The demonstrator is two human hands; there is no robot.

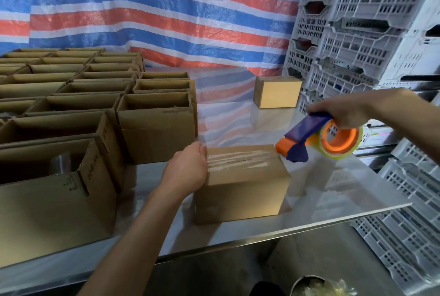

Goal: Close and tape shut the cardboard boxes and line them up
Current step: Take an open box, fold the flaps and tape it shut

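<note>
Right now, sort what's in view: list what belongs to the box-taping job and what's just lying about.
Job: taped box, left hand on its end; tape dispenser, gripped by the right hand; open boxes at left; closed box at the back.
Lying about: stacked white crates; striped tarp behind.

This is a makeshift packing area, in a small warehouse or workshop. Left of the left hand, rows of open cardboard boxes crowd a shiny steel counter. Behind and to the right of the right hand, pale plastic crates stand stacked high. Beyond both hands a red, blue and white striped tarpaulin hangs as a wall. The right hand grips a tape dispenser.
</note>
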